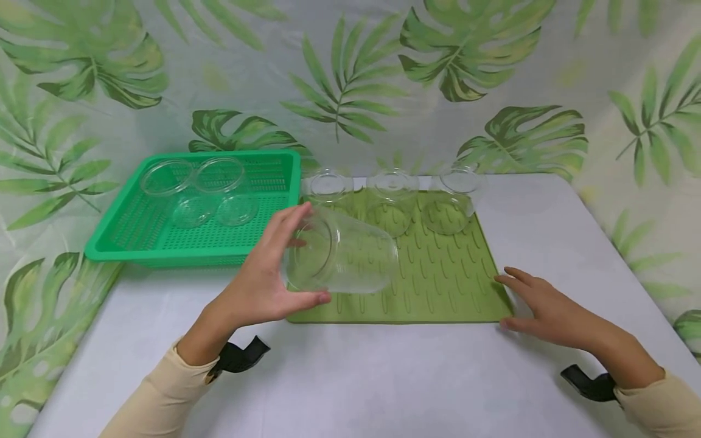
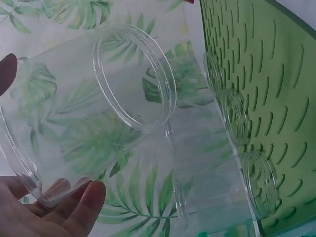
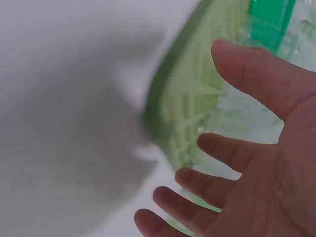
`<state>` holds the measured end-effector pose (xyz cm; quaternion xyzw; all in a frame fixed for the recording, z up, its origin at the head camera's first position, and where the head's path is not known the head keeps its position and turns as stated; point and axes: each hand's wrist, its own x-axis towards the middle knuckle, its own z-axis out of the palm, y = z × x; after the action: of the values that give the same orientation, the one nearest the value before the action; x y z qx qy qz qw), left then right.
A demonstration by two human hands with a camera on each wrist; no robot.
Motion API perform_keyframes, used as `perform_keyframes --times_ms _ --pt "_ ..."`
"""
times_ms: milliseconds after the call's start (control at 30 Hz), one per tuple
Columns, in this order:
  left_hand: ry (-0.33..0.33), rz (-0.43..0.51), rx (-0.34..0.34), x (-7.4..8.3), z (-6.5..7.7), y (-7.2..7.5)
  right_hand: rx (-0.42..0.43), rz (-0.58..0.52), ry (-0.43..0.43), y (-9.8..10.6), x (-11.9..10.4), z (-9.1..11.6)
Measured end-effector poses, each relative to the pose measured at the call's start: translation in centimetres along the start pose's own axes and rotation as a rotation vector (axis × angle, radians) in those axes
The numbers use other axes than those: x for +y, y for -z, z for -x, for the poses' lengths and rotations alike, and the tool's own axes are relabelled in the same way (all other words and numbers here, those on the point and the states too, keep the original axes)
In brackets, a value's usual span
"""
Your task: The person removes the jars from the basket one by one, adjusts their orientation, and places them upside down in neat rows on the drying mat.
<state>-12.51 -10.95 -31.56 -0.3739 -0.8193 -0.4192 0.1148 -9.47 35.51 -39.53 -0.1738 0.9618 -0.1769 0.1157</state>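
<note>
A clear cup (image 1: 356, 258) lies tilted on its side in the air above the green ridged mat (image 1: 438, 292). My left hand (image 1: 268, 274) grips it around its left end, thumb below and fingers over the top. In the left wrist view the cup (image 2: 74, 98) crosses the upper left, with the left fingers (image 2: 89, 205) on its lower end. Beside the mat's right edge, my right hand (image 1: 547, 310) holds nothing, its fingers apart. The right wrist view shows that hand (image 3: 256, 163) with a bare palm and spread fingers.
Along the mat's back edge stand three clear cups (image 1: 391, 201) in a row. A green plastic basket (image 1: 274, 243) at the back left contains two more clear cups (image 1: 219, 182). Leaf-patterned cloth (image 1: 345, 79) hangs behind the white table (image 1: 383, 377).
</note>
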Motion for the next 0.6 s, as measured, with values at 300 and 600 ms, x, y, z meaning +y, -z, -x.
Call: perform_keyframes --times_ms 300,600 --pt "0.078 -0.039 0.000 -0.2 -0.4 -0.2 0.058 0.069 0.040 -1.5 1.1 -0.3" --pt "0.115 -0.020 -0.069 0.0 -1.4 -1.6 0.046 0.053 0.037 -1.7 1.5 -0.6"
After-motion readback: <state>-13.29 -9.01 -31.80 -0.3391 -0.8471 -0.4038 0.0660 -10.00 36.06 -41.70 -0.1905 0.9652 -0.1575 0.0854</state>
